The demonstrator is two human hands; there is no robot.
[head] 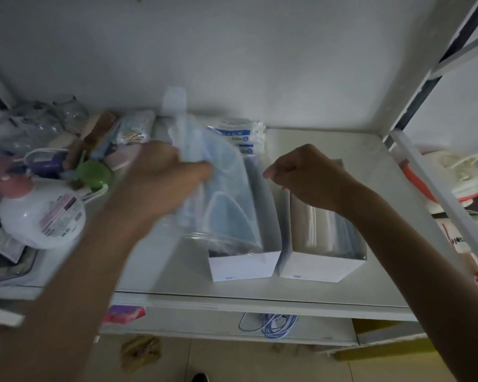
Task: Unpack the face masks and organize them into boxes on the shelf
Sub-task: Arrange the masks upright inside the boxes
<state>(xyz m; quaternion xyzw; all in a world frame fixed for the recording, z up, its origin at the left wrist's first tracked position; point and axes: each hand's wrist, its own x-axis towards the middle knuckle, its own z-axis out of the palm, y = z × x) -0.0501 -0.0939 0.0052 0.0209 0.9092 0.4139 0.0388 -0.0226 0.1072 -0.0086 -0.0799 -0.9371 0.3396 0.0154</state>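
— on the far left of the shelf (342,150), what do you see?

— clutter: a white pump bottle (40,213) lying tilted, a green round thing (94,175) behind it, some packets near the wall. none of it touches my work.

— and your left hand (160,183)?

— blurred, but its fingers are closed tight on a clear plastic bag of blue face masks (221,199), gripping near the bag's upper left edge. the bag stands tall, long axis running from the wall toward me, its top tilted back and left, its bottom end down inside the left box (243,264).

— how do the boxes sit?

— two white open-topped boxes side by side, touching or nearly so, both with their long axes pointing from the wall toward the shelf's front edge. the right box (320,267) already holds wrapped masks lying flat.

— your right hand (309,175)?

— above the back of the right box, curled with fingers pressed together. i cannot tell whether it pinches anything.

— further right?

— a white and red object (447,177) beyond the shelf's upright.
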